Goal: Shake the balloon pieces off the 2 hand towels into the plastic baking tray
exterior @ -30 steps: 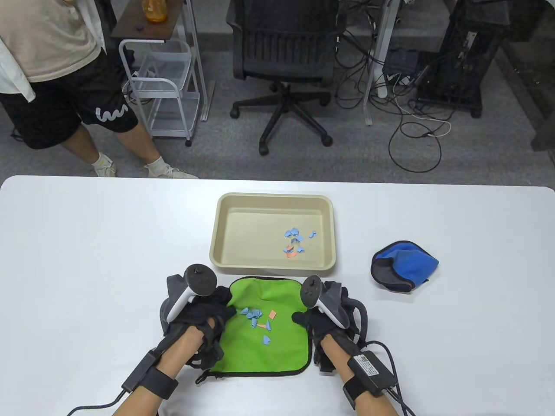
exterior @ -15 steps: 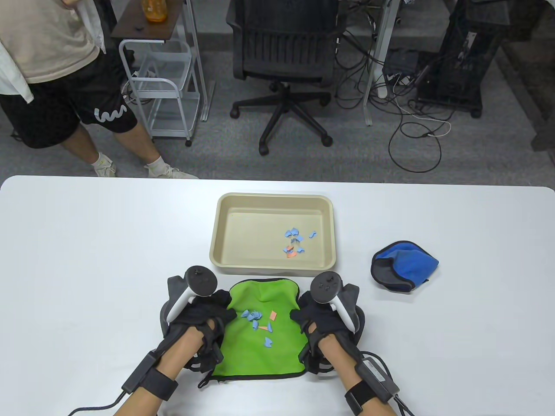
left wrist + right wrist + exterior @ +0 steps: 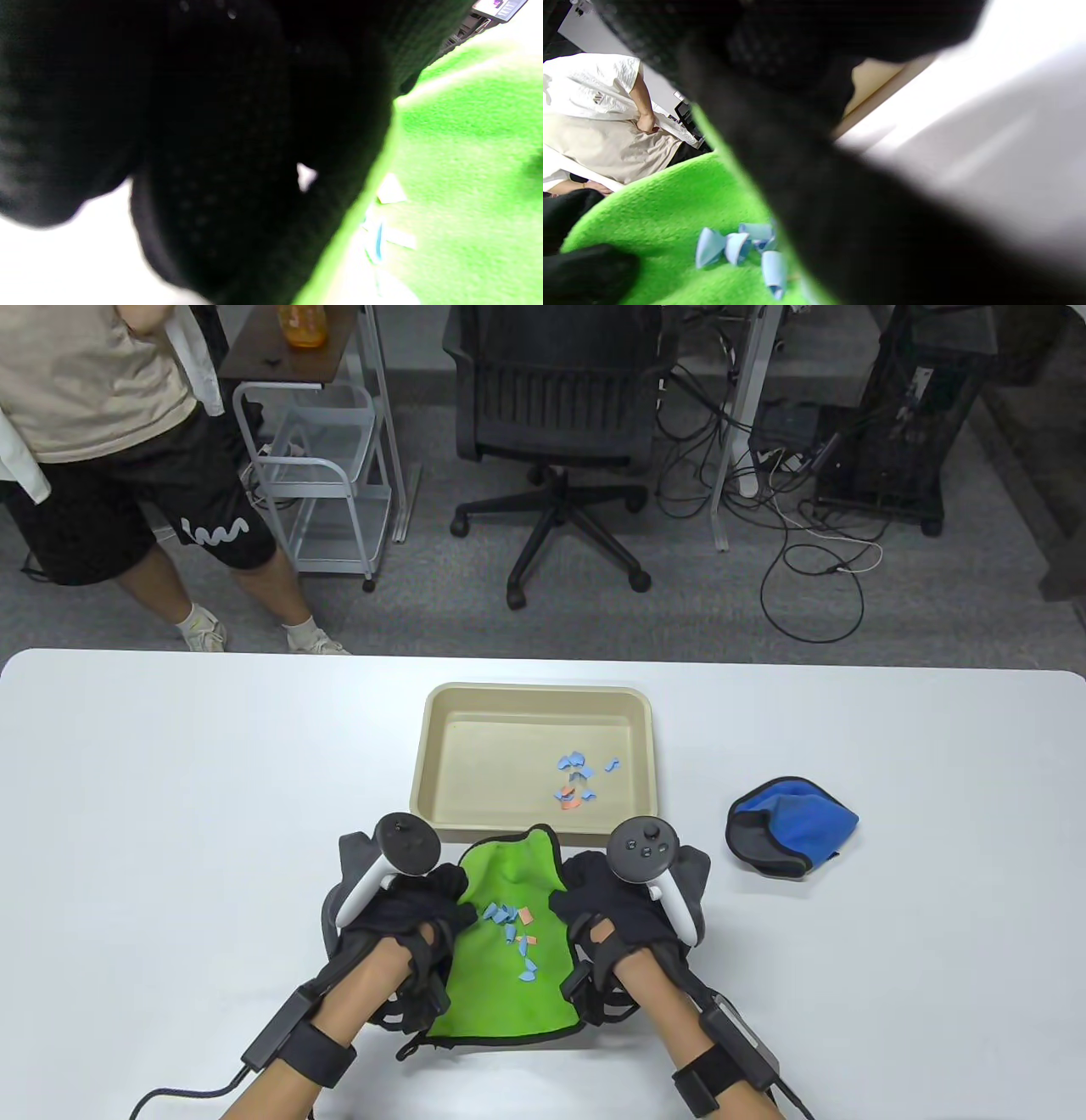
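The green hand towel (image 3: 501,984) lies just in front of the beige baking tray (image 3: 433,746), its two sides drawn up into a trough. Blue and orange balloon pieces (image 3: 513,933) sit in its fold. My left hand (image 3: 416,912) grips the towel's left edge and my right hand (image 3: 594,908) grips its right edge. The towel's far tip rises near the tray's front rim. More balloon pieces (image 3: 577,780) lie inside the tray. In the right wrist view blue pieces (image 3: 738,250) rest on the green towel (image 3: 670,212). The left wrist view shows mostly my black glove (image 3: 212,127) beside the towel (image 3: 466,169).
A crumpled blue hand towel (image 3: 789,823) lies on the white table (image 3: 170,814), right of the tray. Beyond the table's far edge stand an office chair (image 3: 556,432), a wire cart (image 3: 314,475) and a person (image 3: 110,458) at far left.
Both hands have moved inward and slightly forward, gathering the towel's sides up. The towel went from lying flat to a narrow trough, and the pieces slid together at its middle.
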Demonstrator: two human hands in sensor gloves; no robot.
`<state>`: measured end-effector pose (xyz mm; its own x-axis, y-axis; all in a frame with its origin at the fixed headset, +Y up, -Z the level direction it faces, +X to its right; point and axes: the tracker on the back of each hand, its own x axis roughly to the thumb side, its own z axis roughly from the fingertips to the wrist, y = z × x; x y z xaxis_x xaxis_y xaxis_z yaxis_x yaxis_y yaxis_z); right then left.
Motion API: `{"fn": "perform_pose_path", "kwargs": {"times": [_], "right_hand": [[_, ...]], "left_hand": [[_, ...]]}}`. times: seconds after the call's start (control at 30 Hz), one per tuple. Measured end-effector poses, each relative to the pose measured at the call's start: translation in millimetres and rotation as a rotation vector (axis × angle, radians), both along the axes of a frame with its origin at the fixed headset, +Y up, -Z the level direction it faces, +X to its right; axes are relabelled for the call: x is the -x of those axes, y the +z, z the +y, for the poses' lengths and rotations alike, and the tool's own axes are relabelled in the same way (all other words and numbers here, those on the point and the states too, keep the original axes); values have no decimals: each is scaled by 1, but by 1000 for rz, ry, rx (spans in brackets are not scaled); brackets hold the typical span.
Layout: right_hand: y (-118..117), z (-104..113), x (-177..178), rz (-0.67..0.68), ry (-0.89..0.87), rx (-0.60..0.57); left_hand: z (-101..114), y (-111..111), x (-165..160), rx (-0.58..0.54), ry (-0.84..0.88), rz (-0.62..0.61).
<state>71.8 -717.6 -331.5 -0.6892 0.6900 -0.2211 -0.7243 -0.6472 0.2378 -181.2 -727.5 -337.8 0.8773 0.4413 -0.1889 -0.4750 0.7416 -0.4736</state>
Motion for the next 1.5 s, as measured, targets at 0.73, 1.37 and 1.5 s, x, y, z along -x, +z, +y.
{"fn": "perform_pose_path", "kwargs": {"times": [0.73,1.37,1.5], "right_hand": [[-110,79,-17,-210,-367,77],[-127,24,-21,-269,-85,-606],[-125,13,-19,-285,-110,-584]], "left_hand": [[103,-125,-26,20,161,132],[37,-148,-17,-464,400,348],[29,-147,-17,-449,415,342]]}}
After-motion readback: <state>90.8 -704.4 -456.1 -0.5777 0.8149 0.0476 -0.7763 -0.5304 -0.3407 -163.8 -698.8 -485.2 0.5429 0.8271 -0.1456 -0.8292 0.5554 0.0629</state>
